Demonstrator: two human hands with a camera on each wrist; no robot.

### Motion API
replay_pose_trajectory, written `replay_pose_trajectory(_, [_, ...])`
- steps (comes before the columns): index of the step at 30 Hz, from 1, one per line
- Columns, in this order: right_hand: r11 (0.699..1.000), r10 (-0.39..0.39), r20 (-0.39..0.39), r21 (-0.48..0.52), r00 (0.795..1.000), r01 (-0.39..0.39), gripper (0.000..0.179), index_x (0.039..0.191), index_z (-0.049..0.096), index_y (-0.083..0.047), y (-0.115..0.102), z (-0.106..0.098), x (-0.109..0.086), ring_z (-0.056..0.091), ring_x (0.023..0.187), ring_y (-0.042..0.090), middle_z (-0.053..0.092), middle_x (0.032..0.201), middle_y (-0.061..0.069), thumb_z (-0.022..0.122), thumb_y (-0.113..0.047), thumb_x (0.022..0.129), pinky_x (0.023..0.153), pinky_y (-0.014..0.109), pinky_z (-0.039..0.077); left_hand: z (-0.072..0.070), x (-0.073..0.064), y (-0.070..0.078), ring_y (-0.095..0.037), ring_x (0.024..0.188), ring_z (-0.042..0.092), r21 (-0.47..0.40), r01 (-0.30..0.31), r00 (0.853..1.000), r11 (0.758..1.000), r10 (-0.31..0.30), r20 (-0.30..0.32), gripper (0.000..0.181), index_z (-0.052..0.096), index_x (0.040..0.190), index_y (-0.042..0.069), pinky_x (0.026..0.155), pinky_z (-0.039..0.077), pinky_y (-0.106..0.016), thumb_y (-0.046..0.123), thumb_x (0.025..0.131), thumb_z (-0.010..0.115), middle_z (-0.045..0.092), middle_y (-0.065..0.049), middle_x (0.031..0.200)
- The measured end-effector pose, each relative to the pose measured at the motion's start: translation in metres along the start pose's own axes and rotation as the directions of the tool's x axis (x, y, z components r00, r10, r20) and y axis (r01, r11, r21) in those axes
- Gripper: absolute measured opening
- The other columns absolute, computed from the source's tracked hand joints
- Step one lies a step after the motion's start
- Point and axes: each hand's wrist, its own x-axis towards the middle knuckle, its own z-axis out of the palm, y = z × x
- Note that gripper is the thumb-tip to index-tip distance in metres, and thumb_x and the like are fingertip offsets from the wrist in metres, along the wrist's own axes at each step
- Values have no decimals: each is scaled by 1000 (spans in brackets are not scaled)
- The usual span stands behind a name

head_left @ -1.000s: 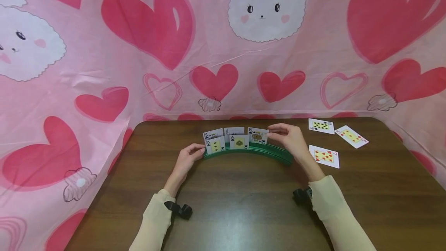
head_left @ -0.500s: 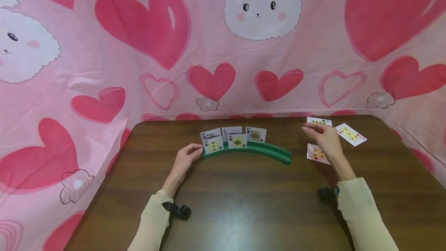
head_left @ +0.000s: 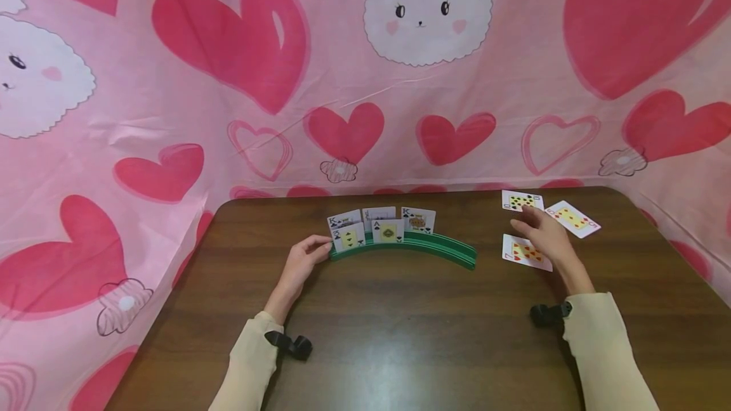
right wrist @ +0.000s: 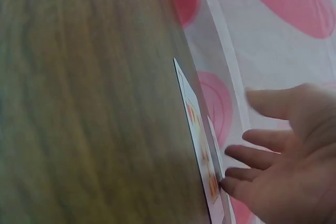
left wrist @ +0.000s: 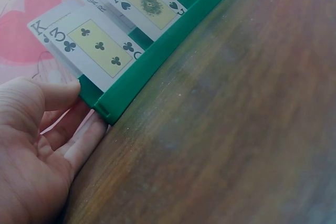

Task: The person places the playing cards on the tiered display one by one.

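Note:
A curved green card holder (head_left: 451, 250) stands on the table with several playing cards upright in it. The three of clubs (left wrist: 100, 45) and ace of spades (left wrist: 149, 6) are in front; a king (head_left: 419, 221) stands further right. My left hand (head_left: 302, 262) grips the holder's left end, thumb on one side and fingers at the other in the left wrist view. Over the loose cards at the right, my right hand (head_left: 545, 233) hovers with relaxed, spread fingers and holds nothing. Below it lies the seven of hearts (head_left: 521, 254), partly covered by the hand in the head view.
A black-suited card (head_left: 521, 200) and a six of diamonds (head_left: 575, 219) lie face up at the back right of the brown wooden table (head_left: 377, 322). A pink heart-patterned cloth (head_left: 342, 68) hangs behind the table's far edge. Each wrist carries a small black camera.
My right hand has let go of the king in the holder and moved right, over the loose cards. The left hand stays at the holder's end. The head view has shifted slightly.

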Motion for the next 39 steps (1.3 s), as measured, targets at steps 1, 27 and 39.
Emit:
replay_pose_trajectory(1, [1000,3,32,-27,999,-2,73,136,22,4,2,0,0,25,121,48,27,134,31,46,-45,88,94,59,21,0,0,0,-21,94,54,1,1,1000,1000,-1,0,25,59,106,1,85,45,-31,16,87,56,56,-13,111])
replay_pose_trajectory(27, [969,-181,20,-169,983,182,60,130,34,2,-12,13,8,49,104,42,52,116,26,53,-36,87,83,55,36,-2,12,-25,-20,94,55,-1,-37,999,999,37,-24,26,62,103,8,83,46,-31,26,84,60,58,-8,108])
replay_pose_trajectory(39, [950,-201,148,-212,968,229,75,129,32,8,-22,26,9,38,112,44,41,124,31,67,-34,77,91,58,27,0,0,-1,-23,95,54,-18,-4,1000,1000,4,3,24,59,106,0,84,46,-32,14,87,56,56,-14,110])
